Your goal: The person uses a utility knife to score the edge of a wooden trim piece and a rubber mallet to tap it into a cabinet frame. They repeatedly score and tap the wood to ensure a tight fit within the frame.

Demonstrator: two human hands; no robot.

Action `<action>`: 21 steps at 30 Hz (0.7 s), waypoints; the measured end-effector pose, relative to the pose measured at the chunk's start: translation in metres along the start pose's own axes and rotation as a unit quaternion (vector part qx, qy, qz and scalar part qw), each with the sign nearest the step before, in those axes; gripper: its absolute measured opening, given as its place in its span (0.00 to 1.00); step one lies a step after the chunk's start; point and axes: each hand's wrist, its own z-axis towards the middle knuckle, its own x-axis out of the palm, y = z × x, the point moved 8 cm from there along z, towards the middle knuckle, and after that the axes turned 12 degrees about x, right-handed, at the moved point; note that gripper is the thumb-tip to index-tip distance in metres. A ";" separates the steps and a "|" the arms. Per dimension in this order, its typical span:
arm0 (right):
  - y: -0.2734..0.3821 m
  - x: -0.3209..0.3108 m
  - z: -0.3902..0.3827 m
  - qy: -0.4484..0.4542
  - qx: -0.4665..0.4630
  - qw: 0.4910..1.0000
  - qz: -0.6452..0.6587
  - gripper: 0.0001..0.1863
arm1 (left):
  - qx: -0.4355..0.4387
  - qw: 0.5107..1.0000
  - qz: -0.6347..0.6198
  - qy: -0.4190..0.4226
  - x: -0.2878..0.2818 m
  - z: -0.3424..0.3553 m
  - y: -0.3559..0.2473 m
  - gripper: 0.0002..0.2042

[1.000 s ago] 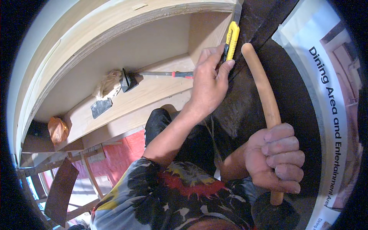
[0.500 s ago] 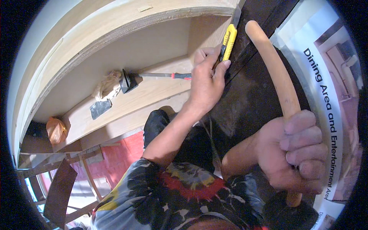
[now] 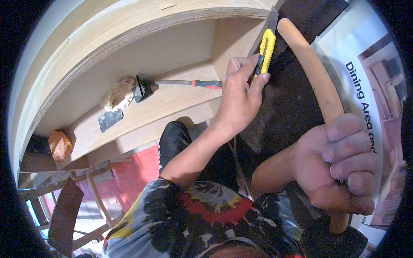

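Observation:
My left hand (image 3: 241,96) is closed around a yellow and black utility knife (image 3: 267,51). Its extended blade points up beside the right end of the curved plywood edge (image 3: 172,25); I cannot tell whether it touches. To the right, my right hand (image 3: 340,167) wraps round the long pale wooden handle of a mallet (image 3: 313,71). Its handle rises past the knife's right side, while a dark block-like head shows partly below my fist. Beyond my left wrist, a file (image 3: 185,83) with a red and black grip lies on the wooden shelf (image 3: 172,101).
On the shelf lie a crumpled pale cloth (image 3: 118,94), a folded black piece (image 3: 141,89) and a flat dark sheet (image 3: 110,120). An orange plastic bag (image 3: 60,145) sits at the far left. A dark panel (image 3: 279,103) and a printed poster (image 3: 365,92) stand at the right.
My left hand has moved slightly right with the knife, and its blade now shows more plainly. My right hand and the mallet have shifted a little to the right.

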 end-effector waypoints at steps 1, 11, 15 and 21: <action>0.001 0.000 0.000 -0.002 -0.006 1.000 0.000 0.28 | -0.001 1.000 -0.002 -0.002 0.000 0.001 0.001 0.19; -0.014 0.001 -0.002 -0.036 -0.009 0.999 -0.010 0.24 | -0.008 1.000 0.022 0.009 -0.002 0.005 0.009 0.19; -0.004 -0.006 0.001 -0.013 -0.041 0.999 0.004 0.24 | 0.006 1.000 -0.008 -0.011 0.000 0.002 0.016 0.19; 0.001 -0.003 -0.010 -0.046 -0.031 0.998 0.016 0.25 | 0.018 0.999 0.029 -0.006 -0.001 0.004 0.016 0.19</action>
